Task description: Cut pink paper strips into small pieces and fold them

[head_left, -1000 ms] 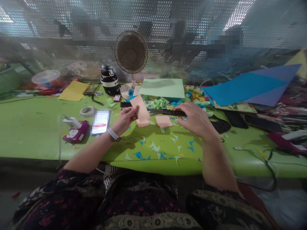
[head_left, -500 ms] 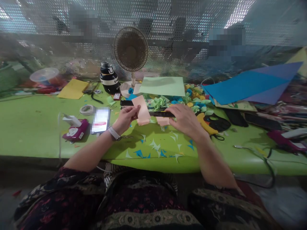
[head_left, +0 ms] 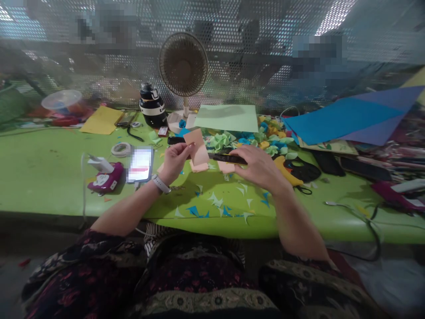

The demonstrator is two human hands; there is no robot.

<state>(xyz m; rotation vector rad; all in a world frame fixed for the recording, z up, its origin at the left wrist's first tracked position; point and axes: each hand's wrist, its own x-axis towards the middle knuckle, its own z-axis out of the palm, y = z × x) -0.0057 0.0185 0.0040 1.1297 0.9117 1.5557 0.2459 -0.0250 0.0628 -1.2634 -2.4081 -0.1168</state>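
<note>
A strip of peach paper (head_left: 198, 148) stands tilted up, its lower left edge pinched between the thumb and fingers of my left hand (head_left: 175, 160). My right hand (head_left: 260, 164) is closed around a black utility knife (head_left: 229, 158), whose thin tip points left and meets or nearly meets the strip's right edge. Beneath lie more peach paper pieces, one stack (head_left: 199, 168) under the strip and another (head_left: 226, 167) under the knife. Small green and blue paper scraps (head_left: 217, 201) are scattered on the green table (head_left: 49, 177) nearer to me.
Folded paper flowers (head_left: 221, 141) and a pale green sheet (head_left: 227, 116) lie behind my hands. Further back stand a fan (head_left: 183, 64) and a black bottle (head_left: 152, 106). To the left are a phone (head_left: 140, 164) and a tape roll (head_left: 121, 149); blue sheets (head_left: 345, 117) spread at the right.
Both hands keep their holds and the strip stays upright. The knife has tilted slightly, its tip still at the strip's right edge. The view has shifted a little.
</note>
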